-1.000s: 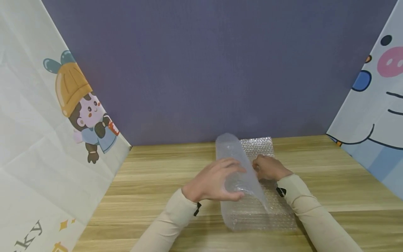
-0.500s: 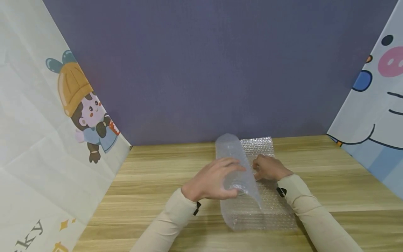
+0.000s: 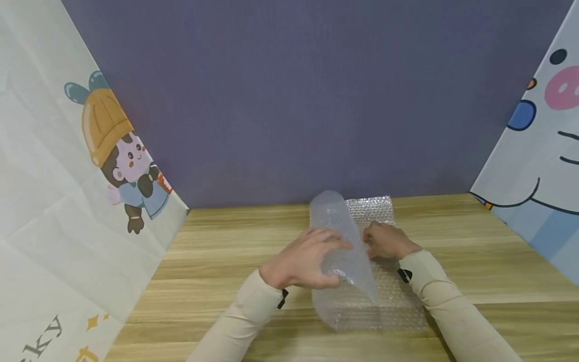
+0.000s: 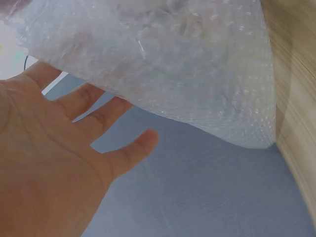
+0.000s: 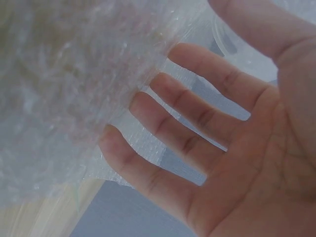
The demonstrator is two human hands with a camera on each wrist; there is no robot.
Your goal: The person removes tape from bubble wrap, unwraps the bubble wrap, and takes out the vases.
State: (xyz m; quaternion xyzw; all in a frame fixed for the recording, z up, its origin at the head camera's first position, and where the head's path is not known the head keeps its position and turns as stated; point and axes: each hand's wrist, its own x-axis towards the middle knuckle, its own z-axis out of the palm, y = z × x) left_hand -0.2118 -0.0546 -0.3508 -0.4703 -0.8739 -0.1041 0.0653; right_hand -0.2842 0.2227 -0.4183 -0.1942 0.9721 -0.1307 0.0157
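Note:
A clear sheet of bubble wrap point(image 3: 372, 208) lies on the table, its left part folded up and over into a loose cone-shaped flap point(image 3: 330, 213). From the left, my left hand point(image 3: 305, 259) holds the folded wrap, thumb on the near side and fingers on the far side. In the left wrist view its fingertips go behind the edge of the wrap point(image 4: 148, 64). My right hand point(image 3: 389, 241) grips the wrap beside the flap; the right wrist view has its fingertips against the crumpled sheet point(image 5: 59, 98). A shiny bulge shows under the flap; what is inside is hidden.
The wooden table point(image 3: 226, 266) spreads around the wrap. A dark blue-grey panel point(image 3: 289, 100) rises at its back edge, close to the wrap's far end. White printed panels stand left point(image 3: 36, 176) and right point(image 3: 556, 166).
The flap's near corner has drawn back slightly to the left, and my left thumb with it. The wrap's near left fold bulges a little further left. My right hand keeps its place.

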